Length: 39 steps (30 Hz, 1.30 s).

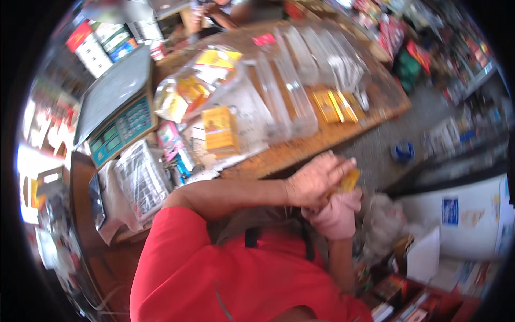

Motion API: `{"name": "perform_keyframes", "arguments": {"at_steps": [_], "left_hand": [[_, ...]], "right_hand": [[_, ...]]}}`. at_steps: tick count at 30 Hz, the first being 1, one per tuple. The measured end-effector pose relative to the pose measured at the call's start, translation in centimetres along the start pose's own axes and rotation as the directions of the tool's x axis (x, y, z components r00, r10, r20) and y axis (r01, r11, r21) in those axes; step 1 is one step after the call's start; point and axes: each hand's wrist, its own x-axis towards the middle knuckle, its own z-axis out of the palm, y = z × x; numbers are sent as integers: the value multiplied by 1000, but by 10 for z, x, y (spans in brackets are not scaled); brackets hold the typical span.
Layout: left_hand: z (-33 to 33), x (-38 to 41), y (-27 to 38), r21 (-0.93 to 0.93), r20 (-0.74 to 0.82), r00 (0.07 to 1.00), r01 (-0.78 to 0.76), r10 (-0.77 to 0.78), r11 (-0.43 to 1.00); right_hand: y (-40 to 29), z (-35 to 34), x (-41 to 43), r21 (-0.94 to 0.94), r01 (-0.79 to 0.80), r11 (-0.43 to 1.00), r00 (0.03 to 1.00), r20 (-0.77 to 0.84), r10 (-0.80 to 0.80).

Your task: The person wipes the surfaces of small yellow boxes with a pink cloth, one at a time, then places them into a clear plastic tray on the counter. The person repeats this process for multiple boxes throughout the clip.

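My left hand [316, 177] reaches across my body, bent over a small yellow packet [349, 180] beyond the table's front edge. Just below it, my right hand [320, 206] is mostly hidden by a pink cloth [336, 219] bunched around it. The packet sits between the two hands; their exact hold on it is blurred. On the wooden table, a stack of yellow packets [219, 133] stands on printed paper [251, 108]. Several more yellow packets [336, 106] lie at the right, beside long clear plastic boxes [297, 96].
At the left stand a weighing scale [120, 116] and a plastic-wrapped calculator [141, 181]. Clear bags of yellow packs [189, 90] lie near the scale. Across the wooden table [249, 171] sits another person [217, 14]. A blue roll [403, 151] is on the floor at right.
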Motion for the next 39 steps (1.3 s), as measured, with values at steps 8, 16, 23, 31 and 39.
{"name": "perform_keyframes", "arguments": {"at_steps": [8, 16, 23, 31, 39], "left_hand": [[-6, 7, 1, -402, 40, 985, 171, -169, 899], [3, 9, -3, -845, 371, 825, 491, -425, 215], [0, 11, 7, -805, 466, 749, 580, -472, 126], [2, 13, 6, -821, 514, 722, 570, -462, -23], [4, 5, 5, -781, 524, 712, 621, -468, 71]], "right_hand": [[19, -23, -10, -137, -52, 989, 960, -279, 12], [34, -7, -26, -150, -155, 977, 936, -338, 96], [48, 19, -36, 103, -218, 970, 795, -557, 238], [29, -24, -15, 51, -265, 963, 874, -410, 262], [31, -32, -9, -83, -208, 975, 861, -488, 143]]}}
